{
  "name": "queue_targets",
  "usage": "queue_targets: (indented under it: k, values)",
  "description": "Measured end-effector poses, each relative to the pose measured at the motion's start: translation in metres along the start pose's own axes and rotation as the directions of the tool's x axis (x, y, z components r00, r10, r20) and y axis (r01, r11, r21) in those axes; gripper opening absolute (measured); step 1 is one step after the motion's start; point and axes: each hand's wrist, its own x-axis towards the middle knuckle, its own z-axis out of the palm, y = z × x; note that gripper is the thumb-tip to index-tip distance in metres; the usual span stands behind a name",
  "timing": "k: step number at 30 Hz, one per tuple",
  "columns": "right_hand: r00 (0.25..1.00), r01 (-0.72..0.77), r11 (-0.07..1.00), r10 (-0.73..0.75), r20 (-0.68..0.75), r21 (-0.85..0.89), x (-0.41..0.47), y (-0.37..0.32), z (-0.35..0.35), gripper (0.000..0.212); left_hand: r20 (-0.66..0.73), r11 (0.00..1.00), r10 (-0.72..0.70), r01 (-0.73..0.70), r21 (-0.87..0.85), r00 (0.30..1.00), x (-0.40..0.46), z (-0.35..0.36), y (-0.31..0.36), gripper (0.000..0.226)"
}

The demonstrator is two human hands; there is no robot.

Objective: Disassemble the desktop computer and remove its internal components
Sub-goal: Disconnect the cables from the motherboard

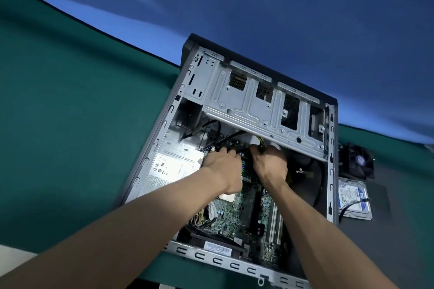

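The opened desktop computer (256, 138) lies on its side in the middle of the tabletop (70, 124), which is draped in green cloth, with a blue backdrop behind. It looks heavy and stiff, its sheet-metal edges likely sharp. The motherboard (237, 216) inside seems fragile, best lifted by its edges. Toward the right edge lie a hard drive (354, 197) and a cooling fan (359, 162), clear of the case. Both hands reach under the drive cage (258, 98). The right hand (270, 162) is clenched around a bundle of cables (259, 142); those are soft, better pulled by the plug. The left hand (222, 164) curls among wiring beside the power supply (169, 169); what its grip holds I cannot tell.
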Motion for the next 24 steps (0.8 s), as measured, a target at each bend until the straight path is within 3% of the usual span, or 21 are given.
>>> queue_targets:
  k: [8, 12, 17, 21, 24]
  values:
    - [0.997, 0.014, 0.995, -0.007, -0.071, 0.1, 0.004, 0.008, 0.005, 0.044, -0.012, 1.0, 0.007, -0.007, 0.003, 1.0, 0.005, 0.004, -0.001, 0.068]
    - [0.999, 0.034, 0.992, -0.03, -0.041, 0.119, -0.009, 0.01, 0.007, 0.054, -0.049, 1.0, 0.009, -0.009, 0.0, 0.999, 0.007, 0.005, -0.001, 0.064]
    - [0.993, -0.1, 0.98, 0.11, -0.05, 0.171, -0.026, 0.016, 0.007, 0.045, -0.084, 1.0, -0.01, 0.008, -0.017, 0.996, 0.004, 0.004, 0.002, 0.054]
    - [0.994, -0.036, 0.992, 0.048, -0.093, 0.119, -0.043, 0.022, -0.005, 0.044, -0.295, 0.999, 0.033, -0.044, -0.031, 0.955, -0.005, -0.006, 0.005, 0.021]
    - [0.993, 0.036, 0.996, -0.026, -0.117, 0.078, -0.06, 0.023, -0.013, 0.049, -0.407, 0.994, 0.095, -0.112, -0.017, 0.909, -0.018, -0.016, 0.006, 0.021]
